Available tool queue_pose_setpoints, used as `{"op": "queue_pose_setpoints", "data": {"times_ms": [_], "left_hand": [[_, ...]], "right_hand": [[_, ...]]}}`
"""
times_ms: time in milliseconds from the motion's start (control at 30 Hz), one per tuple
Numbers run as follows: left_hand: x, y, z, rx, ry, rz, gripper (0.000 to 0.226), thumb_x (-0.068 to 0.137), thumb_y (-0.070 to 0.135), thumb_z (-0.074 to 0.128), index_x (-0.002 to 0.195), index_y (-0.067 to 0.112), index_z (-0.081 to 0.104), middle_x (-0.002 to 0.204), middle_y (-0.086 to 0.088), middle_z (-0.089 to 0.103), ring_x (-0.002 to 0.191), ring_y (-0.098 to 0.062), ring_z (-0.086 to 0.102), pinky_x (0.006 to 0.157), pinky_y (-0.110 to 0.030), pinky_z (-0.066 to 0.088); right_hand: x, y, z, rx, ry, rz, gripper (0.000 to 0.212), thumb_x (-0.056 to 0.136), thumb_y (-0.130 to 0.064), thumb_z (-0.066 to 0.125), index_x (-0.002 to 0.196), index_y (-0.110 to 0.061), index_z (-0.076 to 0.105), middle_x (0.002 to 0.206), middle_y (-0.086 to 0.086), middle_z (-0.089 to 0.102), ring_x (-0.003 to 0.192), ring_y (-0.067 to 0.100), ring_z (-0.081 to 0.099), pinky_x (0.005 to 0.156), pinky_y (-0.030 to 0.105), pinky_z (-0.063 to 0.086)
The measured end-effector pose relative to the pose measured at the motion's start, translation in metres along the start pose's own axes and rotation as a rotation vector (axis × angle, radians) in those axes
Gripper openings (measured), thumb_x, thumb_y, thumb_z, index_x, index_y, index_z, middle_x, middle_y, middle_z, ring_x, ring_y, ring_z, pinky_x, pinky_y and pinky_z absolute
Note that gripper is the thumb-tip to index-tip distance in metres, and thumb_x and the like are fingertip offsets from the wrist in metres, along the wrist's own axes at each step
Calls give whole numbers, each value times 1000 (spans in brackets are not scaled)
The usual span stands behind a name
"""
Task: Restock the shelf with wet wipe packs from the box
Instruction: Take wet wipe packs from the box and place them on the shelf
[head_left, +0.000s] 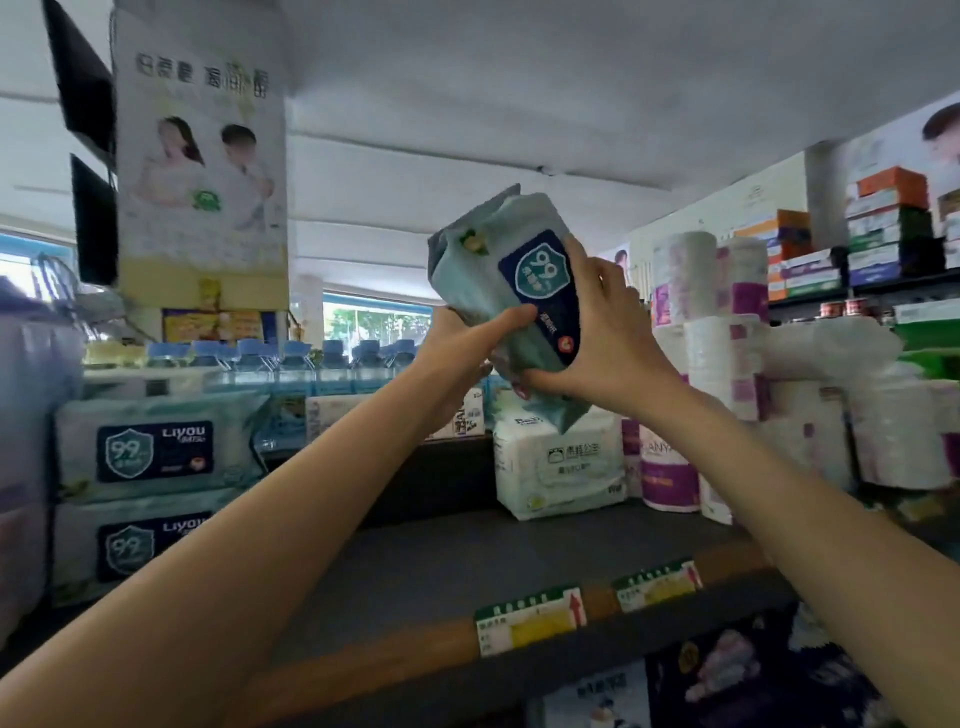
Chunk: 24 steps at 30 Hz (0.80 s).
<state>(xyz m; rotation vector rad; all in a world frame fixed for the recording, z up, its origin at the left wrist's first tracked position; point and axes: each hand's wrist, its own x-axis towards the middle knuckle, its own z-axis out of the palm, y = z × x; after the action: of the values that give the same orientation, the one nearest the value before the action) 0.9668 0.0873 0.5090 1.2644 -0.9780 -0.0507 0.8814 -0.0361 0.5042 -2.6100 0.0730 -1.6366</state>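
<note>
Shop shelf (467, 561) dim; both hands' fingers (506, 317) curled round wipe packs (511, 291), pack count unclear, bottom edge hidden.

Pale teal pack (498, 270), navy label with a teal shield and white "99". Same teal and navy on two stacked packs (156, 452). White pack (558, 467) with grey print. White rolls (727, 364) with purple bands. Dark grey shelf (467, 561), wood-brown edge, green, white and yellow tags (530, 621) with a red arrow. Blue caps (270, 348) on clear bottles. Orange, green and blue boxes (893, 223).
</note>
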Motion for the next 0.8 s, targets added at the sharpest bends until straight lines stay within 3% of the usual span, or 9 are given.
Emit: {"op": "queue_pose_setpoints", "data": {"times_ms": [133,233,300,400,500,700,800], "left_hand": [[24,-24,-11,-149,95,-98,51,80,18,68,123,5,44,113,-10,60,105,-24,59,91,-35,49],[34,-48,-19,-128,69,-126,61,80,14,66,132,8,34,114,-11,59,96,-22,63,79,-28,57],[34,-58,-22,57,-52,-180,47,81,14,65,123,7,45,105,-6,64,89,-15,65,74,-21,57],[32,-76,-27,254,-183,-266,25,83,15,64,106,18,56,100,2,68,88,-10,65,77,-19,56],[33,-92,-29,311,-184,-295,23,83,15,65,103,19,57,100,2,66,89,-10,64,75,-19,56],[43,-94,-37,346,-198,-324,49,67,27,69,113,17,53,110,-1,63,98,-15,63,79,-22,55],[41,-87,-45,369,-184,-336,37,73,23,67,108,17,54,105,-1,63,91,-12,63,71,-18,55]], "right_hand": [[17,51,9,-359,-46,-297,113,57,-44,77,148,-27,12,144,10,29,122,32,34,100,45,29],[26,81,28,-416,-79,-438,114,53,-46,78,144,-30,12,141,7,34,119,27,31,98,46,32],[28,95,41,-420,-132,-500,115,53,-48,77,144,-31,10,140,5,31,120,25,29,99,45,32],[21,110,58,-368,-295,-486,118,57,-48,77,140,-41,-6,143,8,26,131,26,27,108,41,22],[13,123,74,-323,-383,-468,119,61,-49,77,134,-47,-18,148,7,19,137,24,20,112,40,15],[21,129,84,-230,-346,-472,115,62,-48,76,133,-48,-15,149,0,20,133,23,23,110,42,15],[27,125,88,-216,-314,-498,114,61,-50,75,135,-49,-12,147,-1,22,130,23,25,107,45,21]]}}
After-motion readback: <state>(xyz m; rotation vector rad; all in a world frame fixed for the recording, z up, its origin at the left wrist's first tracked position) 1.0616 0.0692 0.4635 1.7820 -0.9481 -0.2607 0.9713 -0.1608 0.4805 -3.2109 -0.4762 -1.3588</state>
